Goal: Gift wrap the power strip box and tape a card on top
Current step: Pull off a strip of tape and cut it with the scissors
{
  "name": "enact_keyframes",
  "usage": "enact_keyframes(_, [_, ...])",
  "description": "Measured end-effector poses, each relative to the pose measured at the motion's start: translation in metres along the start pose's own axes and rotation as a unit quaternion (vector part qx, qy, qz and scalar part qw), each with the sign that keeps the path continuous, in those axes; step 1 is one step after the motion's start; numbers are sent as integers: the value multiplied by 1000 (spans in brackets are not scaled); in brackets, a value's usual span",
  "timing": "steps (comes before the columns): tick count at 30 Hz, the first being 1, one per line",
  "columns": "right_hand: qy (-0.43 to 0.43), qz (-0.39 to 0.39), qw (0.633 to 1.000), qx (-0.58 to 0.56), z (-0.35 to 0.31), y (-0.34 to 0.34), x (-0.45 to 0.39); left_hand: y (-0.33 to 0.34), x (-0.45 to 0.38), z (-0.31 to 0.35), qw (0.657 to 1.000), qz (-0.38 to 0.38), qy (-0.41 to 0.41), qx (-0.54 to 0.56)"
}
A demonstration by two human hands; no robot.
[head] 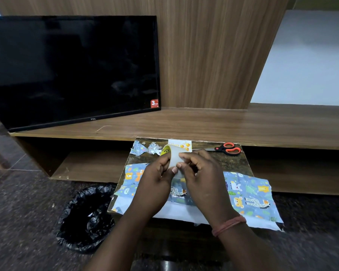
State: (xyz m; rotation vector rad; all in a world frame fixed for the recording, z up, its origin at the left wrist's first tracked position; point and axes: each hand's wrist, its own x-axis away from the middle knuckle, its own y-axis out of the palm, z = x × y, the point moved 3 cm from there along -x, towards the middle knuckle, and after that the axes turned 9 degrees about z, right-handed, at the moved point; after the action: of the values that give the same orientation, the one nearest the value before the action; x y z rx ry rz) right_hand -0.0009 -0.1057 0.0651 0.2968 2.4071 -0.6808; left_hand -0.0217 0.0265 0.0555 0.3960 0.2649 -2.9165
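Head view: two hands' fingers (179,165) pinch one tape roll (173,157); one scissors (227,148).

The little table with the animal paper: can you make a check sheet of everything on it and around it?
Surface: small dark table, in front of a wooden shelf.
Job's things: animal paper spread flat; tape roll; card behind it; box hidden.
Clutter: crumpled scraps; scissors at the far right.
Hands: left hand holds the roll; right hand pinches at its tape.
Cables: nothing seen.
Surroundings: TV leaning on the shelf; black bin bag on the floor.
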Motion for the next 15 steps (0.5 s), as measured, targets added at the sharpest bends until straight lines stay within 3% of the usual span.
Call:
enact_keyframes(8, [-29, -20, 999, -14, 4, 2, 1, -6, -4, -5, 998, 23, -33, 45])
enact_keyframes(15, [-161, -2, 981, 112, -1, 3, 2, 0, 0, 2, 1000, 6, -8, -6])
